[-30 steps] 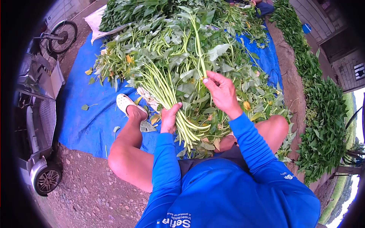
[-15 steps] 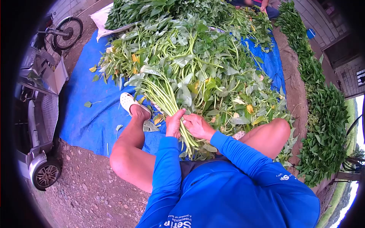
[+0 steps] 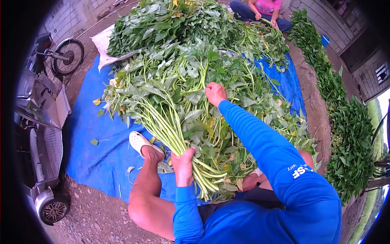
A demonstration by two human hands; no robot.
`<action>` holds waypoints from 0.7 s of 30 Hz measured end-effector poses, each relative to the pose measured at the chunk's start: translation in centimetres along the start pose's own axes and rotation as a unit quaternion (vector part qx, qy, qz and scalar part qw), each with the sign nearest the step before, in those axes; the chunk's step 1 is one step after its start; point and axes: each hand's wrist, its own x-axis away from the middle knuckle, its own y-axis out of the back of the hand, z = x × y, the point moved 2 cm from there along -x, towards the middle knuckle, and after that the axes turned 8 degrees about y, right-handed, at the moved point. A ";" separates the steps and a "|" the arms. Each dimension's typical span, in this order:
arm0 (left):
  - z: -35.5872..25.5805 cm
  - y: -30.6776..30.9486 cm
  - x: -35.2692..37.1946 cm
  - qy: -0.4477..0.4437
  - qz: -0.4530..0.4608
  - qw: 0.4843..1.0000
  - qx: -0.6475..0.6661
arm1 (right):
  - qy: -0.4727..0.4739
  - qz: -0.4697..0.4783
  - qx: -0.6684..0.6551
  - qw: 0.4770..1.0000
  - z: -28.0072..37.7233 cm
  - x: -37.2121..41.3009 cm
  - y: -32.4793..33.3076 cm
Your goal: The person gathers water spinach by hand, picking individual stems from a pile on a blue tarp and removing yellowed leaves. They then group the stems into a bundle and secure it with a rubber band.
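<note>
A bunch of water spinach (image 3: 162,126), with long pale-green stems and arrow-shaped leaves, is held in my left hand (image 3: 183,163). My fingers wrap around its lower stems, and the cut ends stick out below toward my lap. Farther forward, my right hand (image 3: 216,93) is over the loose pile of water spinach (image 3: 239,122). Its fingers are closed at the base of some stems in the pile; the fingertips are partly hidden. Yellowed leaves are mixed into the heap.
A blue tarp (image 3: 97,142) lies under the greens. Behind is a stacked leafy mound (image 3: 162,28) on a white sack (image 3: 103,44). Another person (image 3: 264,10) sits at the back handling stems. Bundled greens (image 3: 349,138) line the right; a motorcycle (image 3: 61,59) stands left.
My right hand has left the bunch and reached forward into the pile, closing on stems there. My left hand keeps the bunch, a little lower. The view has tilted up, showing more of the other person.
</note>
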 end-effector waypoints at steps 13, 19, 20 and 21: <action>0.1 -0.9 -0.2 0.034 0.034 0.998 -0.031 | -0.142 0.127 -0.438 0.878 0.6 -6.8 14.8; 1.1 -1.0 -0.7 0.033 0.056 0.998 0.023 | -0.045 0.118 -0.600 0.790 3.5 -0.6 27.9; 1.7 -0.7 -1.2 0.034 0.061 0.997 0.033 | -0.047 0.147 -0.615 0.773 2.6 0.5 28.0; 1.6 -0.5 -1.0 0.045 0.065 0.997 0.028 | -0.037 0.154 -0.636 0.755 2.1 2.2 28.3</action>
